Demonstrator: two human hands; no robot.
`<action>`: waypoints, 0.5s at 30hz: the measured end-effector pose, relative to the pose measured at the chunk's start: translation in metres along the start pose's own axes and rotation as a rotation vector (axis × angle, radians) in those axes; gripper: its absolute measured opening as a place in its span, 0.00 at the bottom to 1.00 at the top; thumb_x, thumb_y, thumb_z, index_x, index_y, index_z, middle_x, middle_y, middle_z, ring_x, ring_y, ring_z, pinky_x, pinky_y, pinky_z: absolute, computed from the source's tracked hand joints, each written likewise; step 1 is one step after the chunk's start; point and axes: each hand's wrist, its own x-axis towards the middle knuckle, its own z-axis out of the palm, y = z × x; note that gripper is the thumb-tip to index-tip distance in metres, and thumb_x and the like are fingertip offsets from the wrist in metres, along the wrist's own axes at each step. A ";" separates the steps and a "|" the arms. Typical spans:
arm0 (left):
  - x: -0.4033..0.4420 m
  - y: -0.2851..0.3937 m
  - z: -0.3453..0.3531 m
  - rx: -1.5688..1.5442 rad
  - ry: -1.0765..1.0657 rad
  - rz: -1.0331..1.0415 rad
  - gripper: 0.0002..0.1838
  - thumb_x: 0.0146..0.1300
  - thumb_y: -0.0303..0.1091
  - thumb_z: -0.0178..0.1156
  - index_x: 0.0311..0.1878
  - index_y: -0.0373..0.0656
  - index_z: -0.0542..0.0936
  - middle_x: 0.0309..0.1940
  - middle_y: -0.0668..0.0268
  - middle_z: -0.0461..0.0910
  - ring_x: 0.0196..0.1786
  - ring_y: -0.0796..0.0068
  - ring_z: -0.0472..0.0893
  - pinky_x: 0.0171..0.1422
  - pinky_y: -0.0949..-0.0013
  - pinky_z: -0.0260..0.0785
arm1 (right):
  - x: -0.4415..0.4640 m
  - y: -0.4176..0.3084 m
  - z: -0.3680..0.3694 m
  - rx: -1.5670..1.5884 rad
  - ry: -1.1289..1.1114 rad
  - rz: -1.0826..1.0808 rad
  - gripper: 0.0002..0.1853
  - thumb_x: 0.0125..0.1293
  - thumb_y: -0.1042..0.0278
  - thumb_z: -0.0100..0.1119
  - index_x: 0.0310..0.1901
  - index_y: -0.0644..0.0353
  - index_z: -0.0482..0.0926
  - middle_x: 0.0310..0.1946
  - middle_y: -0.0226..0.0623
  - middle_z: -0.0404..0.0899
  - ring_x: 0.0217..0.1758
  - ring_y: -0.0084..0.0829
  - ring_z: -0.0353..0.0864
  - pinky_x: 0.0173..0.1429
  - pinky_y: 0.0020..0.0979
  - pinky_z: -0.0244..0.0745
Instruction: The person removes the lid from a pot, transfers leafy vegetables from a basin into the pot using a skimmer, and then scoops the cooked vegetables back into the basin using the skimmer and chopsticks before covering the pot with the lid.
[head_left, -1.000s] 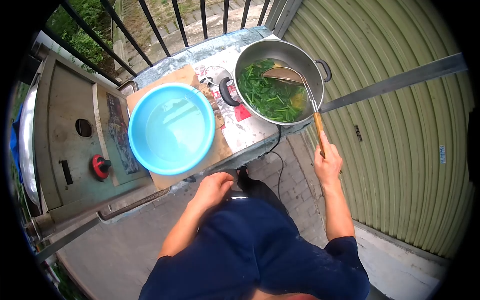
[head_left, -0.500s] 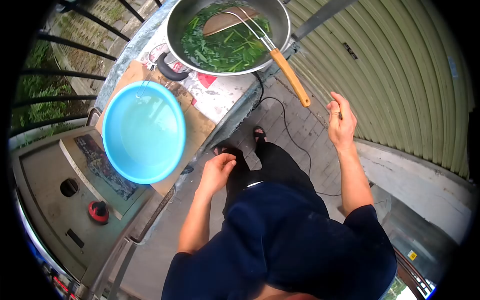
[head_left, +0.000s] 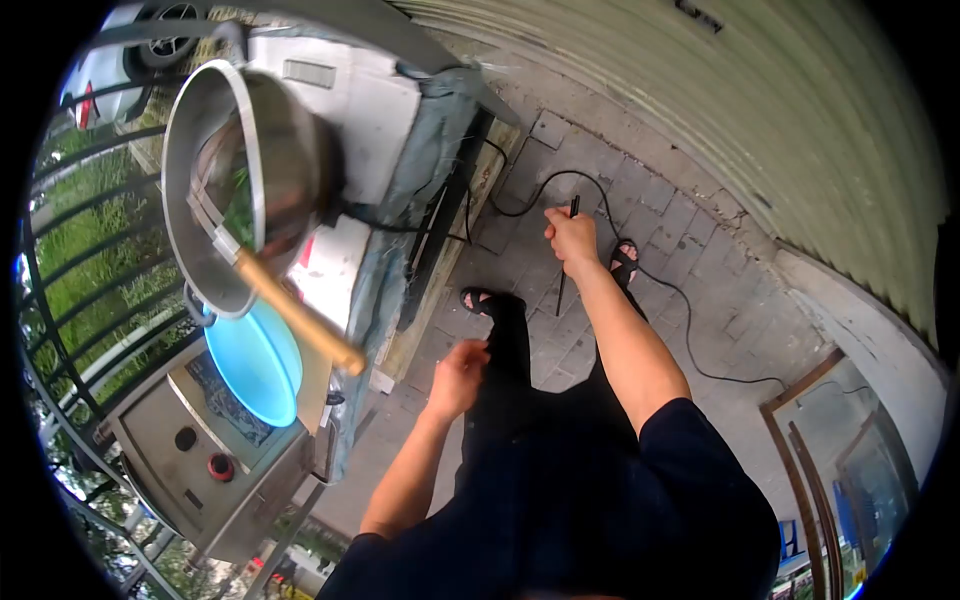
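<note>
A thin dark stick, like a chopstick [head_left: 561,290], is gripped in my right hand [head_left: 572,238], which is held out over the paving, its fingers wrapped round it. My left hand [head_left: 460,380] hovers near my left thigh, loosely closed, slightly blurred, with nothing visible in it. On the stand to the left is a metal wok [head_left: 297,130], largely blurred. Green leaves [head_left: 240,208] show inside. A skimmer [head_left: 295,310] rests in the wok, its wooden handle jutting over the rim. Neither hand touches the wok or skimmer.
Below the wok stands a light-blue basin [head_left: 255,370]. A metal cabinet top [head_left: 160,430] with a red-and-black knob lies beyond it. Black railings [head_left: 90,270] run along the left. A black cable [head_left: 690,340] crosses the paving, and a ribbed shutter [head_left: 700,110] stands at upper right.
My view has turned, so the wok and basin now sit farther left. My right hand has moved inward across my front, with the stick now plainly visible. My left hand stays loosely closed.
</note>
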 end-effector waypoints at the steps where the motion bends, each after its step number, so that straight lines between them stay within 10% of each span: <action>1: 0.034 0.006 0.027 0.149 0.046 0.133 0.17 0.72 0.27 0.64 0.62 0.41 0.82 0.46 0.54 0.89 0.49 0.57 0.90 0.58 0.58 0.81 | 0.019 0.015 -0.006 -0.032 -0.022 0.017 0.09 0.75 0.63 0.66 0.42 0.59 0.86 0.23 0.29 0.79 0.18 0.19 0.70 0.22 0.28 0.58; 7: 0.291 0.041 0.093 0.450 0.422 0.469 0.24 0.69 0.30 0.69 0.67 0.35 0.79 0.56 0.45 0.85 0.61 0.45 0.85 0.65 0.52 0.78 | 0.102 0.122 -0.055 0.075 -0.041 0.140 0.12 0.73 0.61 0.69 0.39 0.63 0.86 0.24 0.26 0.80 0.24 0.20 0.75 0.28 0.28 0.67; 15: 0.477 0.063 -0.016 0.439 1.070 0.421 0.31 0.69 0.36 0.71 0.69 0.30 0.74 0.61 0.46 0.82 0.62 0.52 0.82 0.69 0.56 0.73 | 0.166 0.218 -0.097 -0.070 -0.033 0.183 0.11 0.75 0.63 0.69 0.44 0.65 0.86 0.25 0.26 0.79 0.25 0.20 0.77 0.31 0.26 0.70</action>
